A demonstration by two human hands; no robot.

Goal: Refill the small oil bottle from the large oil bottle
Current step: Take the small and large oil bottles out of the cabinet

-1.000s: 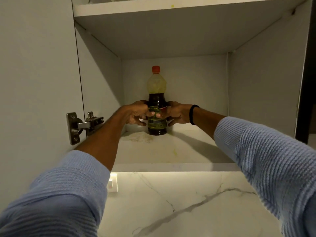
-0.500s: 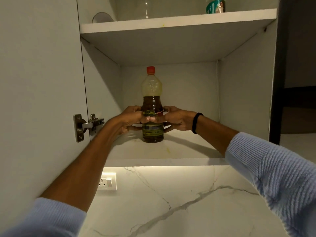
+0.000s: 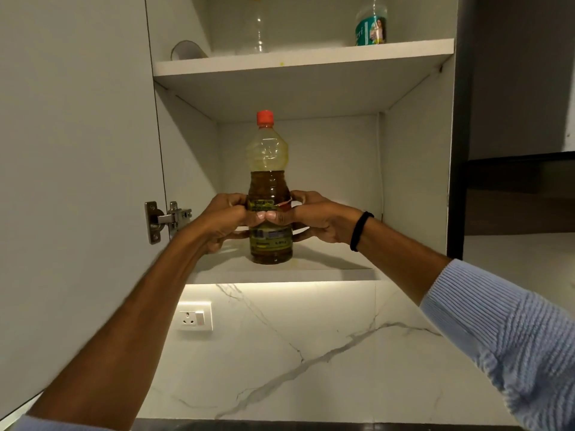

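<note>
Amber oil fills the lower half of the tall clear plastic bottle with a red cap (image 3: 270,188), which stands upright near the front edge of the white lower cupboard shelf (image 3: 326,269), my left hand (image 3: 228,220) and right hand (image 3: 317,219) clasped round its labelled middle, thumbs meeting in front.

Two bare forearms reach forward and up, light blue sleeves pushed back. The left hand (image 3: 227,220) and right hand (image 3: 314,217) face each other in a two-handed grip, fingers curled inward, thumb tips meeting. A black band circles the right wrist.
</note>
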